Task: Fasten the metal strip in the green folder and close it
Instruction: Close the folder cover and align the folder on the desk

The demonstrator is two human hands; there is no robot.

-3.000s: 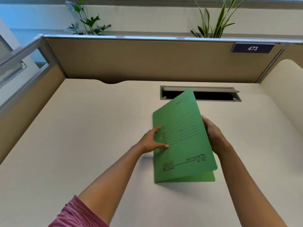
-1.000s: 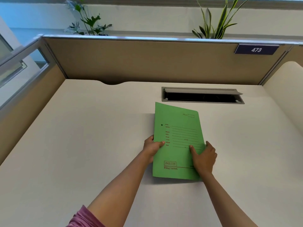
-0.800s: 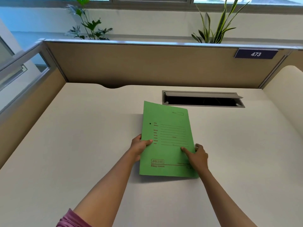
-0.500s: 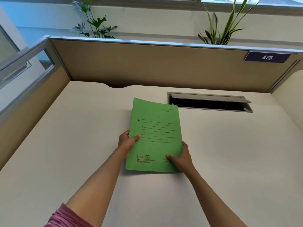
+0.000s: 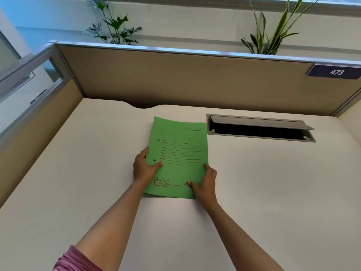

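On the cream desk (image 5: 78, 192), both hands grip the closed green folder (image 5: 181, 137)

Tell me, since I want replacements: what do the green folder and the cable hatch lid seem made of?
Green folder: looks like matte card, thin, with printed red lines and a slightly wavy far edge. Cable hatch lid: probably brushed metal or grey-coated plastic; smooth, dull sheen, straight rigid edge.

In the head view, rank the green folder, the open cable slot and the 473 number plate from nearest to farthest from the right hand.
1. green folder: under the right hand, which grips its near right corner.
2. cable slot: set in the desk, beyond the hand and to its right.
3. 473 number plate: on the partition, far right.
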